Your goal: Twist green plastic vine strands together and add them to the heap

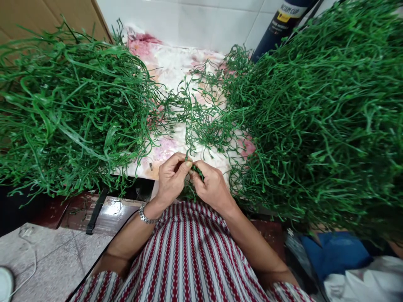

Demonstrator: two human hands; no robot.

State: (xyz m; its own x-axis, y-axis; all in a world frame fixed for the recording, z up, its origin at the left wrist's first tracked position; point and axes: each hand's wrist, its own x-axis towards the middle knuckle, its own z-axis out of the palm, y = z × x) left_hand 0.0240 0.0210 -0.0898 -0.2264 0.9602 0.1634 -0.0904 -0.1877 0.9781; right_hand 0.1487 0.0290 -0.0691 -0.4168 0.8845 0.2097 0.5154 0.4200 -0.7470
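At the near edge of the table my left hand [172,175] and my right hand [209,182] meet, fingertips touching. Between them runs a thin green plastic plant stem [187,152], which my left thumb and forefinger pinch. A short bunch of green stems [197,170] is closed in the fingers of my right hand, partly hidden by them. Just beyond my hands lies a loose tangle of small green sprigs [209,128]. Large heaps of similar green stems rise on both sides, a left pile [72,113] and a right pile [327,126].
A floral cloth [170,71] with pink patches covers the table. A dark blue cylindrical container [277,27] leans at the back right by the tiled wall [201,21]. Brown cardboard [53,19] stands at the back left. Blue and white bags [336,251] lie low on the right.
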